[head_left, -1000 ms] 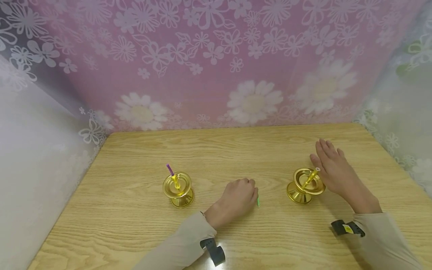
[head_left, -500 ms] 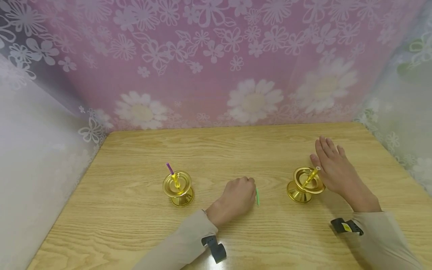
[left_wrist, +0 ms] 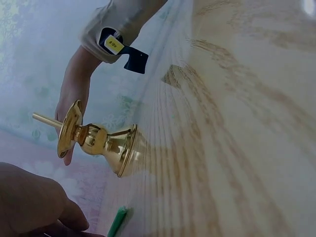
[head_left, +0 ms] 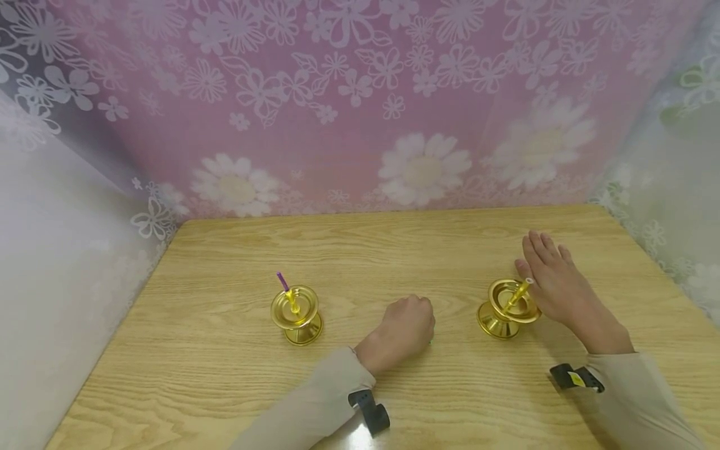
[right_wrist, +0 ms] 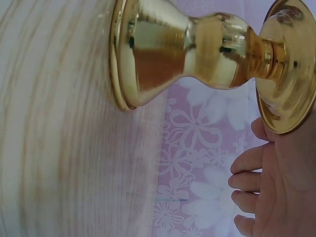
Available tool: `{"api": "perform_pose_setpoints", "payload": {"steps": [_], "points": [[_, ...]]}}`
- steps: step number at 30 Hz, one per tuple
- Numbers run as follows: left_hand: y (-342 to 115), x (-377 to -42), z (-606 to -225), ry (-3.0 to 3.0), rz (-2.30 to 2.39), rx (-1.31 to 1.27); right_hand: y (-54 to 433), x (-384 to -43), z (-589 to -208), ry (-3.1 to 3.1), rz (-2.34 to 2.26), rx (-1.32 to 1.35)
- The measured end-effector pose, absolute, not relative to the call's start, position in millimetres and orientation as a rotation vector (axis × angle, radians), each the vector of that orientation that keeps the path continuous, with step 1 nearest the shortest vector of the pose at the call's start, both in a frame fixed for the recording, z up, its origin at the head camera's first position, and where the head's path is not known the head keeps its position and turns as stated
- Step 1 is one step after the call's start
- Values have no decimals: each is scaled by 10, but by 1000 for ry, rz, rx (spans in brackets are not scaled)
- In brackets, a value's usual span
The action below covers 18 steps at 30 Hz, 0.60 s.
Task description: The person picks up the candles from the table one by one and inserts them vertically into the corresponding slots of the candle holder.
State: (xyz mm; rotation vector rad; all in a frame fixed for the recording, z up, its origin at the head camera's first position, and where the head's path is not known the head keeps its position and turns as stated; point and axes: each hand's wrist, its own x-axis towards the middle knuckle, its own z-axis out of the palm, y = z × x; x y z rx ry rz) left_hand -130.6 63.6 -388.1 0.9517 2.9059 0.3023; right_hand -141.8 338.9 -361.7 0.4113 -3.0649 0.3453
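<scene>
In the head view my left hand is low over the table with its fingers curled in, covering most of a thin green candle. The left wrist view shows one end of that candle on the wood, right by the fingertips; I cannot tell whether they pinch it. My right hand, fingers straight, stands beside a golden candle holder, at the rim of its dish. A slim golden tube with a pale open end rises at a slant from this holder. The right wrist view shows the holder's base upright on the table.
A second golden candle holder stands to the left, a thin purple candle tilted in its tube. The wooden table ends at a pink flowered backdrop, with pale sheets on both sides. Dark straps hang at the sleeves.
My left hand first drew back slightly, baring the green candle, then moved right over it again. The right hand has stayed beside its holder.
</scene>
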Motion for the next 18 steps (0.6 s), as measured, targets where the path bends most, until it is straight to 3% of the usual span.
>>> {"api": "perform_pose_setpoints", "payload": {"steps": [18], "points": [[628, -1277, -3937, 2953, 202, 944, 3380, -1417, -3616, -3108, 385, 415]]}}
